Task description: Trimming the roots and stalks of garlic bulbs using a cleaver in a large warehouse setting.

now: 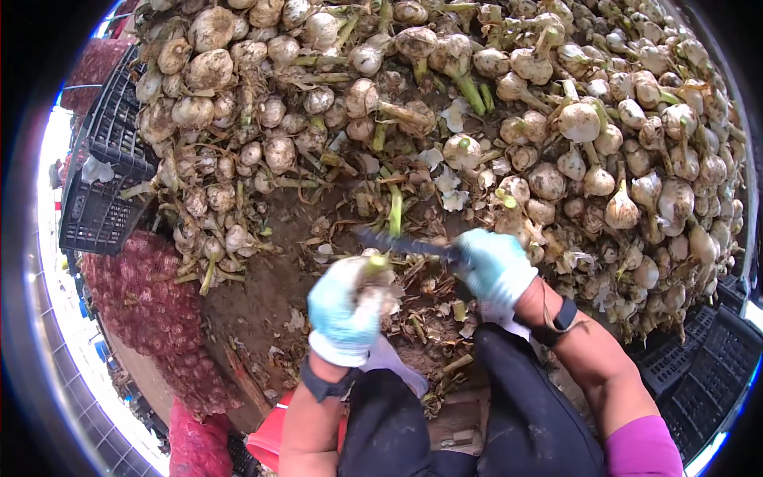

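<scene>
Garlic bulb (377,299), blurred by motion, sits in the gloved left hand (342,310), whose fingers close around it with the cut greenish stem end pointing up. The right hand (494,266), in a matching pale blue-green glove, grips a dark knife (405,245) whose blade points left, just above the bulb. Below them, papery skins and stem pieces litter the brown ground (274,306) around the person's feet. A red plastic tub (266,440) stands partly behind the left forearm; its contents are hidden. Farther left, a red mesh sack (147,306) bulges with garlic, and a pinkish-red sack (199,445) lies below it. Black slatted crates (107,208) stand above the mesh sack, with more black crates (703,350) at the far right. Beyond the hands spreads a large heap of soil-stained garlic (548,179), many stems attached.
</scene>
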### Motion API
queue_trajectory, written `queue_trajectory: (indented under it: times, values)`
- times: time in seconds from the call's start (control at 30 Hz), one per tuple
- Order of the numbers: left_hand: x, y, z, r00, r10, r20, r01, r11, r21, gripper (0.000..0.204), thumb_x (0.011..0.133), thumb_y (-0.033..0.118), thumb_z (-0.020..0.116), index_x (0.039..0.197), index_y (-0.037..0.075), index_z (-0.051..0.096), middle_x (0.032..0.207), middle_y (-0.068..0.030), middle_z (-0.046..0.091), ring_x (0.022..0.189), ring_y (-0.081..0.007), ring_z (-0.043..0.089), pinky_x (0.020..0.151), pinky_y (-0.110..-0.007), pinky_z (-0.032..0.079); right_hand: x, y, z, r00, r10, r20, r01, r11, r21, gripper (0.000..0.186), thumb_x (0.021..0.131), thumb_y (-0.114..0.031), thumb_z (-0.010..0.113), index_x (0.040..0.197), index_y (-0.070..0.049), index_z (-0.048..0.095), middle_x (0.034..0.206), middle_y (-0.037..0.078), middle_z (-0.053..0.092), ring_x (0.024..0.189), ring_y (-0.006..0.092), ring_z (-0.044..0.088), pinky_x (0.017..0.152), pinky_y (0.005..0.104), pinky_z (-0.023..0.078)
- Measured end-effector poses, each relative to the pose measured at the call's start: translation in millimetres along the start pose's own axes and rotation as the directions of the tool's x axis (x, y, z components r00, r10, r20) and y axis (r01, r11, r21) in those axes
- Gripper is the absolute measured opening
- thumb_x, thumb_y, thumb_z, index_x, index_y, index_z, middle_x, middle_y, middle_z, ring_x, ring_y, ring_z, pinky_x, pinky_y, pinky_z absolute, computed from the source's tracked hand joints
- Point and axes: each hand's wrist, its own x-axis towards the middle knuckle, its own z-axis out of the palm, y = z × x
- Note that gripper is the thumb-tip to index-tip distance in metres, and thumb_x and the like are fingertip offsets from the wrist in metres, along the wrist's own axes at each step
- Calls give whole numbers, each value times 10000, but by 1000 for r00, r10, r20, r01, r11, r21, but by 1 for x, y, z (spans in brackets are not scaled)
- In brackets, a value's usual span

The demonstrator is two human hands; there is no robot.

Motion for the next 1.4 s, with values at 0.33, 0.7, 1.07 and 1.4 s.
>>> queue_trajectory:
  times: [0.33,0.7,1.07,1.4]
  values:
    - [50,30,3,967,93,235,-111,992,64,431,740,71,625,1158,5,544,1138,-136,575,980,-243,593,853,-330,476,-7,11,4,876,468,118,-431,649,627,333,653,-242,768,856,-25,618,647,29,606,596,92,529,579,275,455]
    - [20,-71,-8,965,-160,210,48,888,456,623,646,315,737,1161,95,465,934,-118,586,880,-265,583,807,-424,466,-24,-25,5,963,90,-255,-42,981,187,137,749,-144,616,876,-97,633,767,124,599,658,313,612,570,395,499]
    - [-1,2,20,967,-244,72,248,967,-55,447,709,208,719,1063,0,543,933,-87,638,863,-147,604,801,-281,477,-29,-47,-2,892,-351,-285,345,936,-73,302,637,-166,612,920,-72,562,660,48,513,570,230,547,459,367,410]
    - [-6,9,12,743,-356,567,649,176,-740,486,671,148,736,1073,-19,520,883,-45,600,818,-95,567,748,-261,477,-19,14,40,931,117,-345,-81,990,117,206,679,-69,708,859,-37,615,707,126,601,642,294,605,593,340,492]
